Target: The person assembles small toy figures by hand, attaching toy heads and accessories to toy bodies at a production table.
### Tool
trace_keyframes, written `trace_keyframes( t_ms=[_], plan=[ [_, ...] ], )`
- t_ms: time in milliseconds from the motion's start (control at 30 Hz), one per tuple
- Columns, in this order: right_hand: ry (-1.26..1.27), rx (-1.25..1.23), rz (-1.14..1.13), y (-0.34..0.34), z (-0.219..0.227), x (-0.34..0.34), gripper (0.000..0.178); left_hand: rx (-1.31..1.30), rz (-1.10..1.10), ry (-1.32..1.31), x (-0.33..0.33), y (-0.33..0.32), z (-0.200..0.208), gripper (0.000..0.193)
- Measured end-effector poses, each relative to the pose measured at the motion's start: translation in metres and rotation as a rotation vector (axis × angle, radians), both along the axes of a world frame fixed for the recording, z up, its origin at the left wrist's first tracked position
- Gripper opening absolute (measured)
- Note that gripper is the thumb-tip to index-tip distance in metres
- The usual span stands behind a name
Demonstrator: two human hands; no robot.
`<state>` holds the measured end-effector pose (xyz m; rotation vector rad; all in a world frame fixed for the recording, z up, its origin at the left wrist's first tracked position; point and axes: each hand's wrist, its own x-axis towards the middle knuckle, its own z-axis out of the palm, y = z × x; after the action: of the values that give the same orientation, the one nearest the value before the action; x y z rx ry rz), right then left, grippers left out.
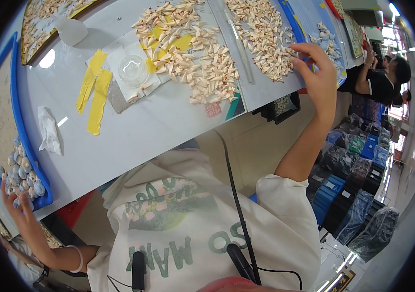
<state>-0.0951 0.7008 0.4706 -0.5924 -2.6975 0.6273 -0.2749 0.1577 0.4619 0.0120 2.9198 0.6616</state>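
My left hand (28,225) reaches to the near end of a blue-rimmed tray (14,92) at the far left. Its fingers are spread beside a heap of small blue-grey rounded pieces (22,170); whether they touch any is hard to tell. At the right, my right hand (320,73) curves over the edge of a pile of small cream pointed pieces (268,41). A gap shows between its thumb and index finger, with nothing discernible held. A second blue-rimmed tray (292,20) with blue-grey pieces (326,41) lies just beyond that hand, partly hidden by it.
Another cream pile (207,63) covers the table's middle, near a clear round dish (133,69), yellow tape strips (99,100) and a crumpled tissue (49,130). A white bottle (71,30) stands farther back. A black cable (234,180) hangs before me. Another person (380,78) works at right.
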Motion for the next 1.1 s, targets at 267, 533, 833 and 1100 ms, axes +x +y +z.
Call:
trace_keyframes(
  t_ms=[267, 533, 833, 1100],
  plan=[
    [-0.065, 0.122, -0.089, -0.007, -0.011, -0.014, 0.012, -0.332, -0.245, 0.175, -0.002, 0.045, -0.005, 0.039],
    [-0.052, 0.147, -0.086, -0.006, -0.012, -0.014, 0.010, -0.081, -0.468, 0.357, -0.006, 0.043, -0.005, 0.024],
    [0.151, 0.124, -0.127, 0.004, -0.013, -0.004, 0.007, 0.098, -0.406, 0.410, -0.002, 0.041, -0.012, 0.023],
    [0.342, -0.293, -0.181, -0.016, 0.001, 0.000, 0.012, 0.213, -0.356, 0.562, 0.000, 0.024, -0.019, 0.019]
  ],
)
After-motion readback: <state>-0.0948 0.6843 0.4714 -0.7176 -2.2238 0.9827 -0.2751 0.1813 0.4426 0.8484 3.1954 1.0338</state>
